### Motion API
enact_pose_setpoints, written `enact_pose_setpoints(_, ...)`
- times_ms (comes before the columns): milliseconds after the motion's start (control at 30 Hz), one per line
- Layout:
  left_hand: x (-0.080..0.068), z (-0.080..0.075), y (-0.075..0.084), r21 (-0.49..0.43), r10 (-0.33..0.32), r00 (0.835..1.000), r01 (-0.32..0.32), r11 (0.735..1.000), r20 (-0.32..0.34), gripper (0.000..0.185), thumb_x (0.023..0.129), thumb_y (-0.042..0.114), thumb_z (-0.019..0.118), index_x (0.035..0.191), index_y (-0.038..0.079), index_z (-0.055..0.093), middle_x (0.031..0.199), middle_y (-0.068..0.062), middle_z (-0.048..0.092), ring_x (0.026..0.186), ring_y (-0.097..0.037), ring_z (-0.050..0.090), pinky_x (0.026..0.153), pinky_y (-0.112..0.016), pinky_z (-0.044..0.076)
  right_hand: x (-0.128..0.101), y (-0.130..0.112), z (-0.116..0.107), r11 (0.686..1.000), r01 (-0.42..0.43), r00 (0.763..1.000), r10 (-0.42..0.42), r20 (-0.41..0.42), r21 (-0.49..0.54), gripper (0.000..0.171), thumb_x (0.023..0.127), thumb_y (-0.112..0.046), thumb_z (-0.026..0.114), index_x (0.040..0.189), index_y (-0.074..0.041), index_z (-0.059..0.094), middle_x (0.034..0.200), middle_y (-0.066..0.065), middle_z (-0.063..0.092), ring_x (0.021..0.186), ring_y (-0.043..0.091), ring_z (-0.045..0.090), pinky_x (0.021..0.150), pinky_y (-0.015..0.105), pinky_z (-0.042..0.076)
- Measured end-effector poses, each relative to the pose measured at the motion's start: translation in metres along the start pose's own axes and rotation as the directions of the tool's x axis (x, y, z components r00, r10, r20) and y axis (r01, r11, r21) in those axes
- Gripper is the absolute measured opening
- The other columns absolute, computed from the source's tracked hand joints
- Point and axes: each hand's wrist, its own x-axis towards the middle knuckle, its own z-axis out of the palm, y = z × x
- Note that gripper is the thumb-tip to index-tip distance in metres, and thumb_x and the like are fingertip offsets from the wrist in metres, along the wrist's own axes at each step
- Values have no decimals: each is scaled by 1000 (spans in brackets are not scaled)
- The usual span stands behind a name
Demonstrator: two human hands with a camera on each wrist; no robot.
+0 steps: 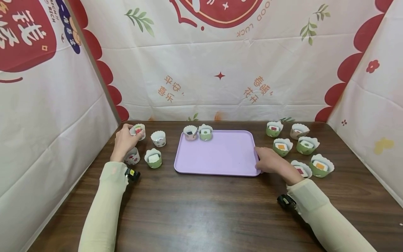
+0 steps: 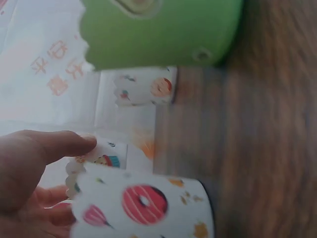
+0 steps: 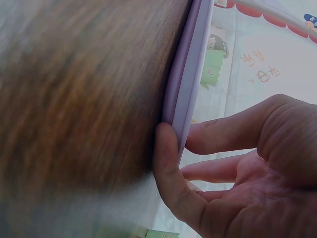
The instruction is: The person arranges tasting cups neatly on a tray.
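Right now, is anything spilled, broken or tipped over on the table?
Nothing stands out. The paper cups on both sides stand upright, two cups sit neatly at the far edge of the purple tray, and nothing is spilled. The left hand holds one cup; the right hand touches the tray's edge.

"GOOD LUCK" (upside down), backdrop cloth (image 1: 220, 63)
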Motion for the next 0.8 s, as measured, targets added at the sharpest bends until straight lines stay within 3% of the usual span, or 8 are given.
enact_pose_setpoints(233, -2, -1, 15, -82, -21, 997, 15, 996, -74, 65, 94, 40, 69, 141, 0, 50, 132, -27, 61, 123, -45, 55, 101, -58, 46, -1, 0, -1, 1000, 5, 1000, -5, 0, -1, 65, 86, 1, 68, 143, 18, 42, 120, 35, 60, 81, 26, 64, 59, 30, 58)
enact_pose_setpoints(800, -8, 2, 48, -137, 61, 997, -68, 988, -52, 63, 93, 34, 72, 143, 2, 49, 132, -23, 61, 121, -38, 56, 100, -51, 48, 1, 3, -1, 1000, 9, 1000, -9, 4, 6, 61, 85, 1, 69, 140, 17, 45, 112, 31, 62, 78, 25, 63, 59, 29, 57)
